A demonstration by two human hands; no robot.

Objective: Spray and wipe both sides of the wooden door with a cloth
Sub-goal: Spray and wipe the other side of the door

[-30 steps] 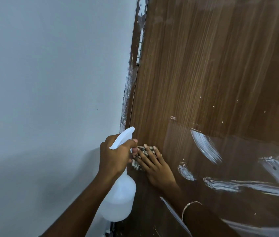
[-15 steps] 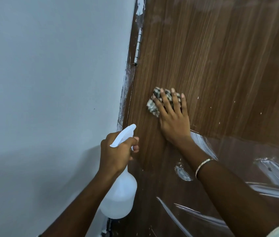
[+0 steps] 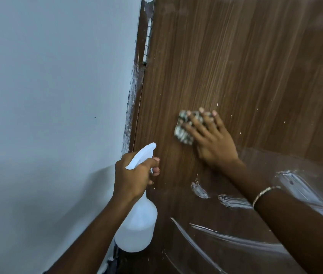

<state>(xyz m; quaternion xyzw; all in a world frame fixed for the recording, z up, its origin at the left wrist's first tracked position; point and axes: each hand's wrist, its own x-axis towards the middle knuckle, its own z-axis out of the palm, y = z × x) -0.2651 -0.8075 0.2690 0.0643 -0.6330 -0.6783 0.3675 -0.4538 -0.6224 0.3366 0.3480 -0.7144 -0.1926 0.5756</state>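
Note:
The brown wooden door (image 3: pixel 245 62) fills the right of the head view, with wet streaks (image 3: pixel 233 200) low on it. My right hand (image 3: pixel 210 139) presses a folded checked cloth (image 3: pixel 186 127) flat against the door with straight, spread fingers; a thin bangle circles that wrist. My left hand (image 3: pixel 135 175) grips the neck of a white spray bottle (image 3: pixel 138 224), its nozzle pointing up and right close to the door's hinged edge.
A pale grey wall (image 3: pixel 47 95) takes up the left half. A metal hinge (image 3: pixel 147 42) sits on the dark door frame (image 3: pixel 136 95) between wall and door. White paint smears run along the frame.
My right hand slid the cloth up from beside the bottle to higher on the door, then drifted slightly down and right. The left hand and bottle stayed almost still.

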